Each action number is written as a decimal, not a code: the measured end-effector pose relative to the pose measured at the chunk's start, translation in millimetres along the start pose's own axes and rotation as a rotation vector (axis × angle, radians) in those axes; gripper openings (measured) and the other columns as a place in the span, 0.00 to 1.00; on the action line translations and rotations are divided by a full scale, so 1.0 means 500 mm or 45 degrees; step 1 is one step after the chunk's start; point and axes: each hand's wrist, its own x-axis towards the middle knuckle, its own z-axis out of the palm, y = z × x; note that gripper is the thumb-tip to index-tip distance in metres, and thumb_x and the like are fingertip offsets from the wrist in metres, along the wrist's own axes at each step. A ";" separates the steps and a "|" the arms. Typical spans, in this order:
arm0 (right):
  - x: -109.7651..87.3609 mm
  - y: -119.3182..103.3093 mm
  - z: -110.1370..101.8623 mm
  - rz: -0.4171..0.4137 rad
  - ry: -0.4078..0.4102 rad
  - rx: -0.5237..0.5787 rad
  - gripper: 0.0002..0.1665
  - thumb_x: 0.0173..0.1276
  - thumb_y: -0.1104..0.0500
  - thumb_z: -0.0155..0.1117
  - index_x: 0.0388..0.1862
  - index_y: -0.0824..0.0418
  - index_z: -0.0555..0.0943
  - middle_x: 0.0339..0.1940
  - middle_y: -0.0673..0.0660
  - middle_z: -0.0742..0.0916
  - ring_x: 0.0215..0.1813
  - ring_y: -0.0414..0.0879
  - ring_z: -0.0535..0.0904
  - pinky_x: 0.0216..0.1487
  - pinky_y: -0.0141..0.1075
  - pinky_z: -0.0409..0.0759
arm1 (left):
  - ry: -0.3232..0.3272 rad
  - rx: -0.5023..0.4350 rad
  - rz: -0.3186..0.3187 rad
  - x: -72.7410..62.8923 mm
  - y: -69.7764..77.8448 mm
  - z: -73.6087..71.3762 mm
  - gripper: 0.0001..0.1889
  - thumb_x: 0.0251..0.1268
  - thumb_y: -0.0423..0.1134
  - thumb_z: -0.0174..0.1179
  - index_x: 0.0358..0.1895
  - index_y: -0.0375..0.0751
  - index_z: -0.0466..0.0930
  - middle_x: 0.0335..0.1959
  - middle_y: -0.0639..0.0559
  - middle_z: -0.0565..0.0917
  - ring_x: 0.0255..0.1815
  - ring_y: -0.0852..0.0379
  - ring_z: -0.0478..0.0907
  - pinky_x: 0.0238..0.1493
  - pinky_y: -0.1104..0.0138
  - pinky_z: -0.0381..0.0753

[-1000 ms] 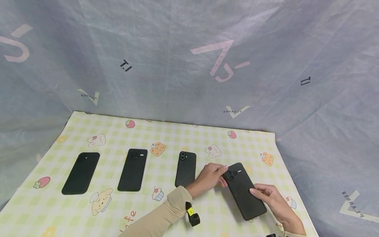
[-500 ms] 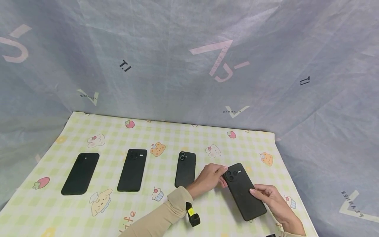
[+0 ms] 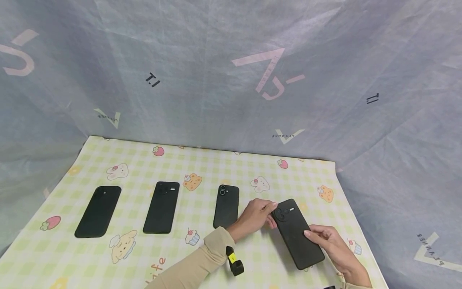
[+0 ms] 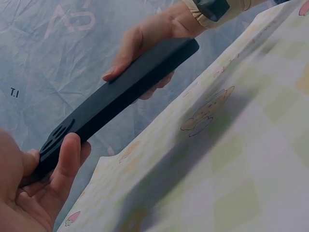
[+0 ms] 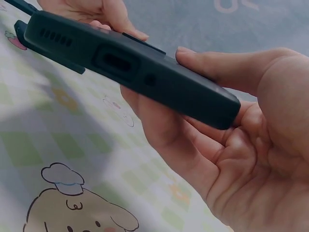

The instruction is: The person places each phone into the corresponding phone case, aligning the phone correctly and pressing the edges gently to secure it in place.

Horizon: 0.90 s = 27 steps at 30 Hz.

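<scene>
A black cased smartphone (image 3: pixel 301 241) is held back side up over the right part of the table, its round camera ring (image 3: pixel 282 213) towards the left hand. The left hand (image 3: pixel 254 216) pinches that camera end at its corner. At the lower right edge the right hand (image 3: pixel 330 243) grips it, thumb on the back and fingers beneath. In the left wrist view the phone (image 4: pixel 125 92) slants above the cloth and casts a shadow there. Its charging port (image 5: pixel 118 62) faces the right wrist camera, and a dark flat piece (image 5: pixel 53 59) shows below the left end of that edge.
Three more black phones lie back up in a row: one by the left forearm (image 3: pixel 227 204), one left of centre (image 3: pixel 162 210), one at far left (image 3: pixel 99 212). A checked cartoon tablecloth (image 3: pixel 213 164) covers the table. Grey-blue sheeting (image 3: pixel 202 88) hangs behind and at the sides.
</scene>
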 end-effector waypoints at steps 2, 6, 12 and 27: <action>0.000 -0.001 -0.001 0.002 -0.001 0.002 0.21 0.88 0.68 0.45 0.64 0.74 0.83 0.53 0.54 0.93 0.57 0.47 0.89 0.62 0.37 0.83 | 0.005 -0.022 -0.005 0.000 0.000 0.001 0.19 0.87 0.44 0.54 0.61 0.31 0.86 0.22 0.49 0.89 0.28 0.38 0.90 0.39 0.64 0.88; -0.002 -0.001 -0.002 0.017 0.005 0.008 0.21 0.88 0.67 0.45 0.64 0.74 0.83 0.52 0.54 0.93 0.57 0.47 0.89 0.62 0.36 0.83 | 0.017 -0.060 -0.022 0.001 0.001 0.005 0.17 0.86 0.44 0.56 0.52 0.34 0.90 0.22 0.45 0.89 0.24 0.48 0.89 0.41 0.51 0.90; -0.004 -0.002 -0.005 0.020 -0.005 0.030 0.21 0.88 0.68 0.45 0.62 0.72 0.85 0.52 0.54 0.93 0.56 0.47 0.90 0.62 0.36 0.83 | 0.005 -0.148 -0.047 0.001 0.005 0.009 0.18 0.85 0.46 0.58 0.43 0.34 0.90 0.22 0.41 0.89 0.20 0.59 0.85 0.42 0.41 0.88; -0.005 -0.009 -0.004 0.019 -0.049 0.015 0.20 0.88 0.69 0.45 0.57 0.75 0.85 0.49 0.53 0.93 0.53 0.44 0.89 0.59 0.36 0.84 | -0.029 -0.157 -0.020 0.001 0.010 0.010 0.18 0.84 0.46 0.60 0.44 0.34 0.92 0.20 0.44 0.87 0.17 0.59 0.83 0.28 0.55 0.89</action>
